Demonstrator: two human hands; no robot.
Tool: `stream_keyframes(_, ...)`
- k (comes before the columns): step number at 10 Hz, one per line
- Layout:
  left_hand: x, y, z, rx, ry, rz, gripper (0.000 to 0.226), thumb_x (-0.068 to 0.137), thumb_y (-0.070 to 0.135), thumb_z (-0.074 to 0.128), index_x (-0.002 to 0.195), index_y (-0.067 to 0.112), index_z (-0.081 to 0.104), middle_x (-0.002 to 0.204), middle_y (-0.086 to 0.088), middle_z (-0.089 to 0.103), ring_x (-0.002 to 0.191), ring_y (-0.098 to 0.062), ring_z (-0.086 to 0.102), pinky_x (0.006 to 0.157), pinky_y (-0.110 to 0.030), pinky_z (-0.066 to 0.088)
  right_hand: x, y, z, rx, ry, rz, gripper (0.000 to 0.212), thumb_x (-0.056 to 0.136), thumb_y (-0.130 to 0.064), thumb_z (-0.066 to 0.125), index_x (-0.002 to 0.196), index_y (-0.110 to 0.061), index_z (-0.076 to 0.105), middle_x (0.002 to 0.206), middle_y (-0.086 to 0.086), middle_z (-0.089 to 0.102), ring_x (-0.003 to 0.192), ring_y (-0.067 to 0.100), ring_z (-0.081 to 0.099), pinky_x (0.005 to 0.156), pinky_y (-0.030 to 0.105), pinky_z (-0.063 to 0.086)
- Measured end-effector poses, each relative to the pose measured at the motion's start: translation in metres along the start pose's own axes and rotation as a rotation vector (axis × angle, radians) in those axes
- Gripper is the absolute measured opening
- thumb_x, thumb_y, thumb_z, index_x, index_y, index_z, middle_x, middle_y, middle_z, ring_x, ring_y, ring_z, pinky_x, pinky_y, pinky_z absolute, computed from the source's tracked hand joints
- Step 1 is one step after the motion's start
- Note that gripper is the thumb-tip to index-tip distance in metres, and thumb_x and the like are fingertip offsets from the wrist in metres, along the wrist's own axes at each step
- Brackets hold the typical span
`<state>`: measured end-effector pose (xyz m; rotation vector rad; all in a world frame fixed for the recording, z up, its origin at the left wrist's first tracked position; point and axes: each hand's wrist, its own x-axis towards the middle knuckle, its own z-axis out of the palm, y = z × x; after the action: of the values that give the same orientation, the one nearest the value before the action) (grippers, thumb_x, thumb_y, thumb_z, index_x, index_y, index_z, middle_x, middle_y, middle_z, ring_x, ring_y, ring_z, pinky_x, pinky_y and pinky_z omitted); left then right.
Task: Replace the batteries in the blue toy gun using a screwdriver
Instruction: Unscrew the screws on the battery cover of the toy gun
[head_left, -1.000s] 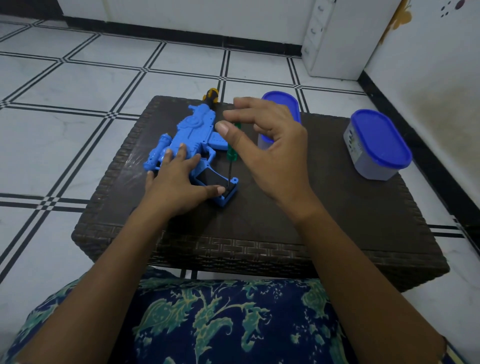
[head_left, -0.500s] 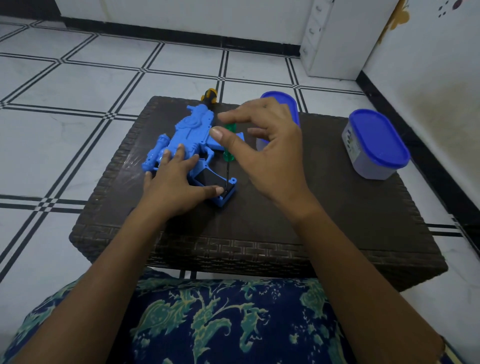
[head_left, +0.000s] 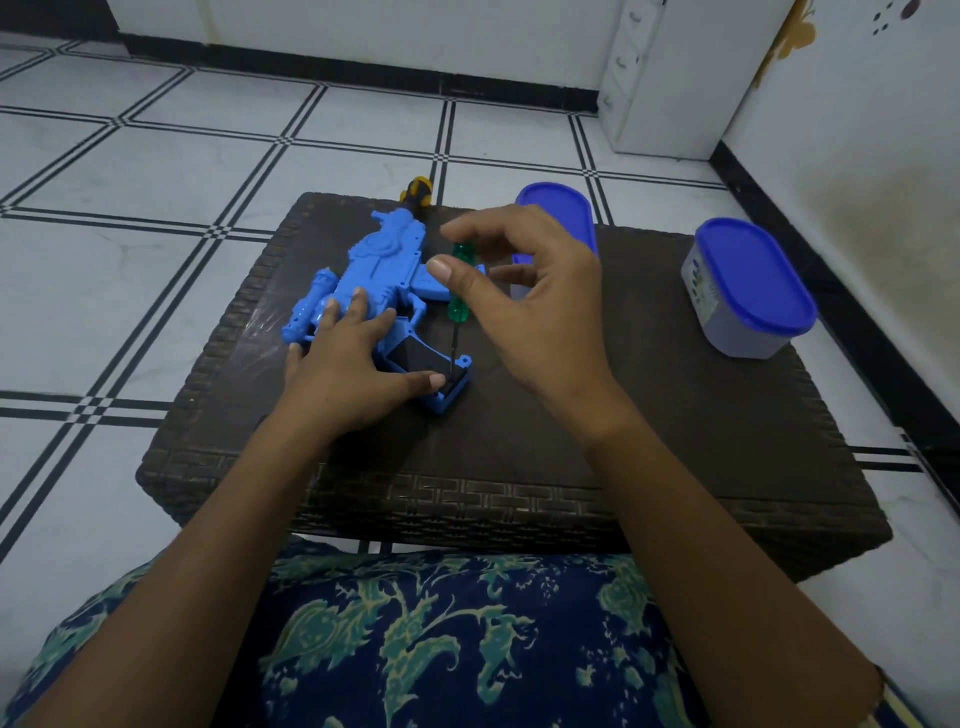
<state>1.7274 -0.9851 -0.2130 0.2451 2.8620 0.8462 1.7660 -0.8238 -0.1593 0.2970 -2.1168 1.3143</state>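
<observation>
The blue toy gun (head_left: 379, 265) lies flat on the dark woven table (head_left: 649, 415), its grip pointing toward me. My left hand (head_left: 353, 374) presses down on the gun's body and grip, thumb beside the black battery cover. A green-handled screwdriver (head_left: 458, 291) stands nearly upright, its tip at the butt of the grip. My right hand (head_left: 530, 306) pinches the green handle between thumb and fingertips.
A yellow-and-black tool handle (head_left: 417, 189) pokes out behind the gun at the table's far edge. Two blue-lidded containers stand on the table: one (head_left: 558, 218) behind my right hand, one (head_left: 748, 291) at the right. Tiled floor surrounds the table.
My right fingers have shifted around the screwdriver handle, so more of the green shows. The left hand and the gun have stayed in place.
</observation>
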Motion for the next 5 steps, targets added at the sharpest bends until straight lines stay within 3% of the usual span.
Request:
stream_keyframes(2,-0.0010,0.0008,0.0000,-0.001,0.003,-0.001,0.094,0.070,0.059,0.070,0.149,0.029,0.028,0.161,0.007,0.001,0.148,-0.015,-0.007,0.118,-0.055,0.007,-0.0005,-0.0002,0.0006,0.039,-0.017,0.059,0.031,0.082,-0.008,0.075,0.112,-0.010,0.066,0.091,-0.013,0.060,0.078,0.006,0.065,0.070,0.022,0.057)
stream_keyframes(5,-0.0013,0.0006,-0.0006,-0.007,0.002,-0.003,0.093,0.071,0.058,0.070,0.149,0.028,0.029,0.161,0.008,0.002,0.148,-0.014,-0.007,0.118,-0.055,0.007,-0.0003,0.0034,0.0008,0.028,-0.021,0.088,0.031,0.083,-0.009,0.074,0.113,-0.010,0.067,0.095,0.001,0.073,0.089,0.011,0.069,0.078,0.032,0.059)
